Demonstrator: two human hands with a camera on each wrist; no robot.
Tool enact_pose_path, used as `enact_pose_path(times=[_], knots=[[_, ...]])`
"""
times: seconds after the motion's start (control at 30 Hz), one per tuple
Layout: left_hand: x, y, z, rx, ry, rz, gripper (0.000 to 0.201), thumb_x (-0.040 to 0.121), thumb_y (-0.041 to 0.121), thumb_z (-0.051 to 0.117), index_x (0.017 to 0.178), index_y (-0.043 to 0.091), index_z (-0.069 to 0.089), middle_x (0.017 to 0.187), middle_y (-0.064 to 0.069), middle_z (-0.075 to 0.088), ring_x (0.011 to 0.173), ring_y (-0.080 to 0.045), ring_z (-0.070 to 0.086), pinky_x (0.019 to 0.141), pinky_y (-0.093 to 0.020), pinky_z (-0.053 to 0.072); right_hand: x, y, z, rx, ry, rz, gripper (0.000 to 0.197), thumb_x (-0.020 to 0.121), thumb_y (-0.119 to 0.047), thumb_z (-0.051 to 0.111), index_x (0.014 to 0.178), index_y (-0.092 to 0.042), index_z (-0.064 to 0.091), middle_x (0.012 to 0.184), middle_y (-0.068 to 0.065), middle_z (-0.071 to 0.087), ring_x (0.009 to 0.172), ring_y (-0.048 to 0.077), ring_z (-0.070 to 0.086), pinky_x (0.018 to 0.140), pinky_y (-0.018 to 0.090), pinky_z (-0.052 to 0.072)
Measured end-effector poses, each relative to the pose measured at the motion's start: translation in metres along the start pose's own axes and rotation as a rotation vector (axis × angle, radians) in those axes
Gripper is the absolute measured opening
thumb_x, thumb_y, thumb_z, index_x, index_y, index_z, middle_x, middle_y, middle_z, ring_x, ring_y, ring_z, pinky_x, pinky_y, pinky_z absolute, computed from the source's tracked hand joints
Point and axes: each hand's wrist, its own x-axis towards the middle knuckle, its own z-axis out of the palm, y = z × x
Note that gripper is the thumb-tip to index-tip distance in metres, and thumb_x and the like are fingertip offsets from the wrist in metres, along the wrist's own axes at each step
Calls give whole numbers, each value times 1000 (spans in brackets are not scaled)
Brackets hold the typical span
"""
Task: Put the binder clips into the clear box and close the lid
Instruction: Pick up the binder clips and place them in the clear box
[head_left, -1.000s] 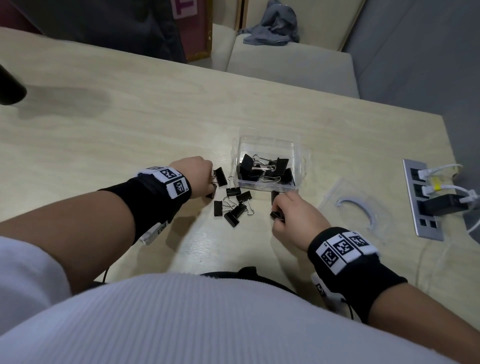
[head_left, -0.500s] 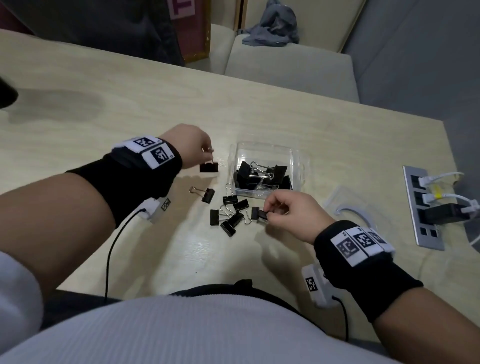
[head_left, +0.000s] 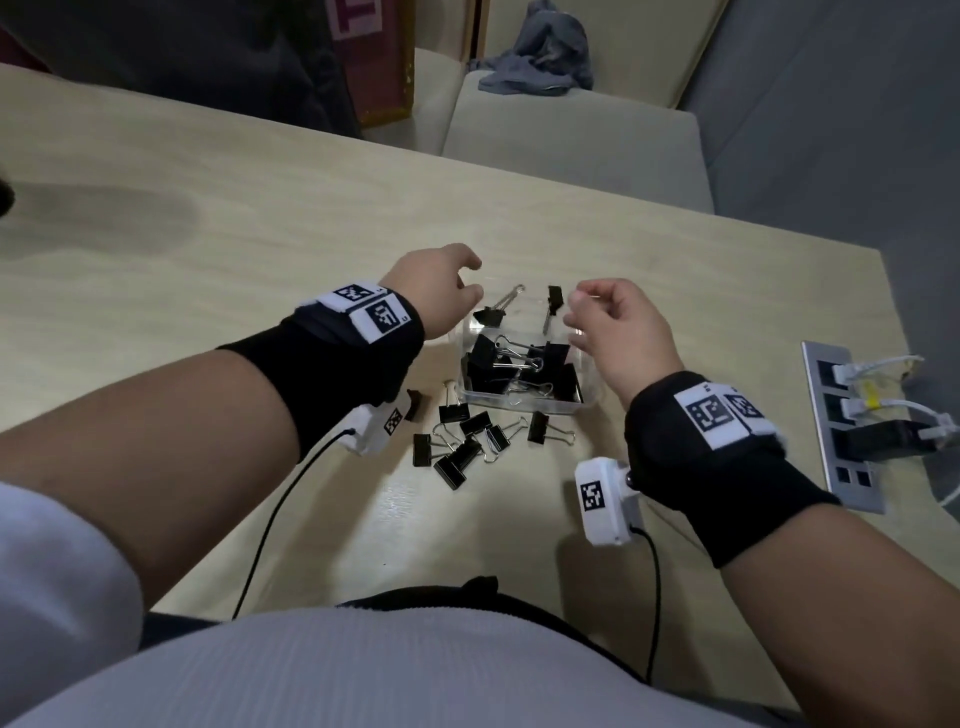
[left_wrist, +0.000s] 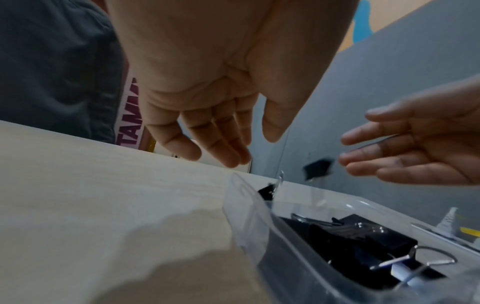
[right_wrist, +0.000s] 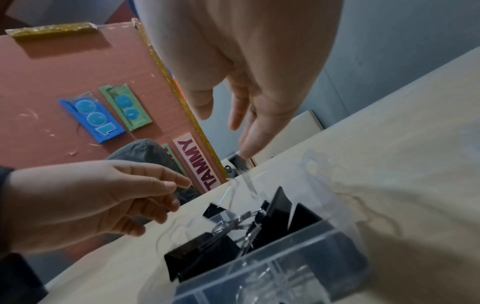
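Observation:
The clear box (head_left: 519, 408) stands mid-table and holds several black binder clips (head_left: 519, 364). My left hand (head_left: 467, 280) hovers over its far left corner and my right hand (head_left: 576, 312) over its far right side. Both have their fingers spread and hold nothing. Two clips are loose in the air between them: one (head_left: 491, 314) near the left hand, one (head_left: 555, 301) near the right. The left wrist view shows my left hand (left_wrist: 233, 152) open above the box (left_wrist: 249, 222) and a falling clip (left_wrist: 318, 168). The right wrist view shows my right hand (right_wrist: 228, 121) open over the box (right_wrist: 259, 288).
Several loose clips (head_left: 467, 441) lie on the table in front of the box, one more (head_left: 414, 404) under my left wrist. A grey power strip (head_left: 841, 431) with plugged cables sits at the right edge. A sofa stands beyond the table's far edge.
Both hands rose from the table with one clip each, moved over the box and let go. The two clips now drop toward the box.

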Motion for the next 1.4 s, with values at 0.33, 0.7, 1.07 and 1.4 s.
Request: enact_pose_path(times=[0.33, 0.7, 1.07, 1.4], knots=[[-55, -25, 5, 463, -485, 50, 28, 84, 44, 63, 96, 20, 65, 89, 3, 66, 79, -16, 58, 59, -24, 40, -50, 25, 9, -952, -596, -291, 22, 92, -24, 51, 108, -21, 65, 105, -3, 63, 94, 17, 59, 83, 32, 49], [-98, -6, 52, 782, -423, 526, 53, 81, 52, 62, 120, 20, 48, 114, -5, 57, 101, -28, 58, 79, -40, 46, -64, 75, 12, -1083, -489, -333, 18, 87, -13, 53, 105, -11, 54, 111, 10, 50, 93, 31, 55, 77, 41, 50], [-99, -6, 61, 745, -441, 549, 33, 87, 39, 55, 114, 20, 52, 103, -7, 58, 88, -31, 59, 71, -42, 54, -59, 37, -3, -717, -417, -296, 12, 81, -14, 58, 89, -20, 65, 90, -4, 62, 79, 15, 57, 72, 27, 46], [-87, 0, 52, 628, -426, 399, 29, 90, 29, 55, 115, 15, 54, 101, -9, 64, 88, -31, 62, 61, -34, 40, -13, 1, -5, -586, -130, -284, 28, 87, -27, 59, 115, -22, 58, 110, -6, 49, 84, 12, 60, 83, 27, 46]])
